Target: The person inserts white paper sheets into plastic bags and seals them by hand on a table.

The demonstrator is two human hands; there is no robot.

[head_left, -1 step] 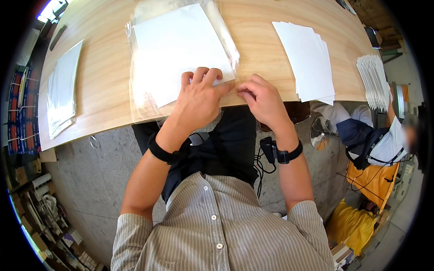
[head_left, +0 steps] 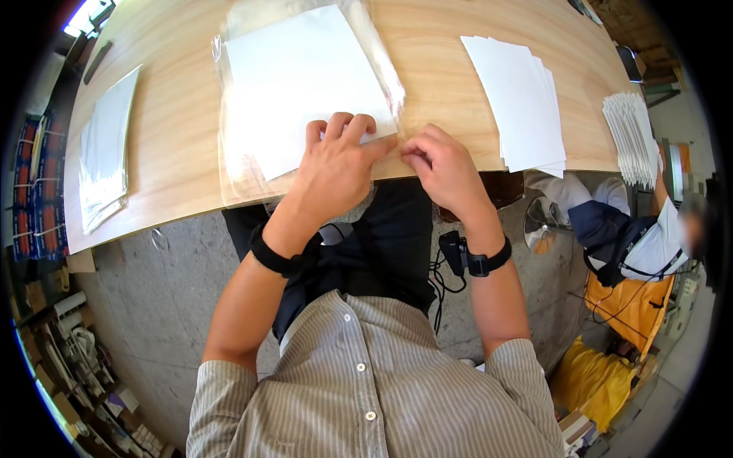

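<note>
The clear plastic sleeve (head_left: pixel 305 99) with a white sheet (head_left: pixel 301 84) inside it lies flat on the wooden desk (head_left: pixel 435 76), in the upper middle of the frame, its near edge reaching the desk's front rim. The left hand (head_left: pixel 336 172) rests palm down on the sleeve's lower right corner, fingers curled over the sheet's edge and the forefinger stretched out to the right — pressing rather than clenched. The right hand (head_left: pixel 443 172) sits just beside it, at centre frame, with thumb and forefinger pinched together at the sleeve's corner flap (whether they grip the plastic itself or a thin strip on it is too small to tell). The two hands almost touch at the fingertips. Both wrists wear dark bands: a black one on the left wrist (head_left: pixel 271 256) and a watch-like one on the right wrist (head_left: pixel 485 263). To the right of the hands, in the upper right of the frame, a loose stack of white sheets (head_left: pixel 519 91) lies on the desk, its lower end reaching the front edge. At the far left a second pile of sleeved sheets (head_left: pixel 107 153) lies well apart from the hands. Beyond the desk's right end, a fanned stack of white papers (head_left: pixel 630 133) shows, and below it another person in a white shirt (head_left: pixel 649 237) sits — blurred at the frame's edge.
</note>
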